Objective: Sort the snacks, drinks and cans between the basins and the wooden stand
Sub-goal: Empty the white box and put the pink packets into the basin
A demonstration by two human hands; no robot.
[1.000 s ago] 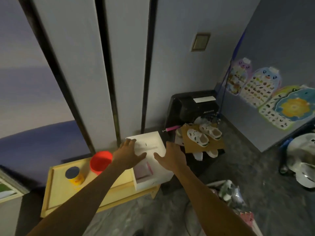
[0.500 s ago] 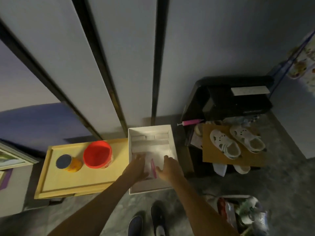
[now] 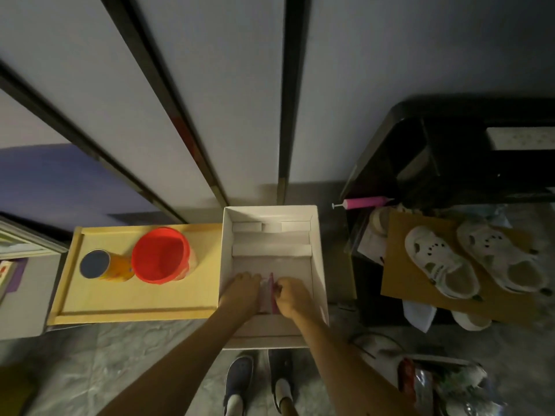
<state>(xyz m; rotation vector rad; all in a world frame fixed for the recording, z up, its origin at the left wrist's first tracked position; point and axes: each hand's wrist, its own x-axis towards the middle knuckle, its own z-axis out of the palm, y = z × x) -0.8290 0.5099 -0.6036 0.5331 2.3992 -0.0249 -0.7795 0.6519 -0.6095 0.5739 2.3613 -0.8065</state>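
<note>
Both hands in white box [image 3: 316, 265]: R hand [image 3: 292, 297] pinches pink-edged packet [image 3: 272, 292], fingers curled on it; L hand [image 3: 241, 291] touches packet, finger state unclear; wooden stand [image 3: 135, 298], adjacent left, carries red basin [image 3: 160, 255], yellow can [image 3: 102, 265].

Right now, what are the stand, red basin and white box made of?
Stand: pale wood, smooth and matte, with a raised plank rim. Red basin: likely plastic, given its uniform colour, thin moulded rim and slight sheen. White box: looks like matte cardboard, with thin folded walls and inner flaps.
</note>
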